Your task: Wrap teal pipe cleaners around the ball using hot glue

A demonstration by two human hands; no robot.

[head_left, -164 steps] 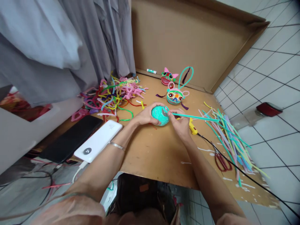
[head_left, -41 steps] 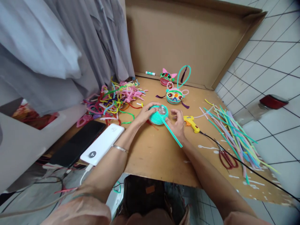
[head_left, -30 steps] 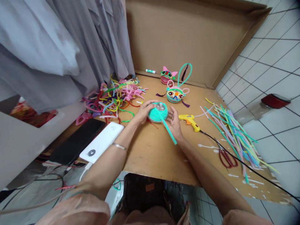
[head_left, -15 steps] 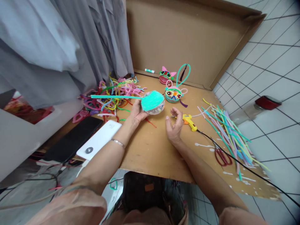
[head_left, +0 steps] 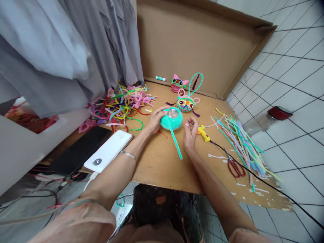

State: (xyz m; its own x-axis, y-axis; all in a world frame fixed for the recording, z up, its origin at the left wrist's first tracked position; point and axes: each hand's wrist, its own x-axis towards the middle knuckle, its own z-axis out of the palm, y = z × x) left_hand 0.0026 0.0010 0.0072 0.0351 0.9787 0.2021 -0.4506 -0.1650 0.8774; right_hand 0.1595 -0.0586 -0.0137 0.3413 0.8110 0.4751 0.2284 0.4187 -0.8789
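My left hand grips a round clear plastic ball wrapped in teal pipe cleaner, with a clear patch showing on top. A loose teal pipe cleaner end sticks out from it toward me. To the right of the ball, my right hand is apart from it, fingers loosely curled, thumb apart, nothing visible in it. Just beyond that hand lies a yellow glue gun, partly hidden by it. Behind the ball stands a decorated animal-face ball with pink ears and a teal loop; a second animal-face ball is farther back.
Tangled colourful pipe cleaners heap at the left; straight ones lie at the right by red-handled scissors. A black cord crosses the right side. A white power bank and black phone-like slab lie left. A cardboard panel stands behind.
My left hand has turned the ball, so its loose pipe cleaner end has swung from pointing left to pointing toward me. My right hand has shifted slightly. The view has tilted a little.
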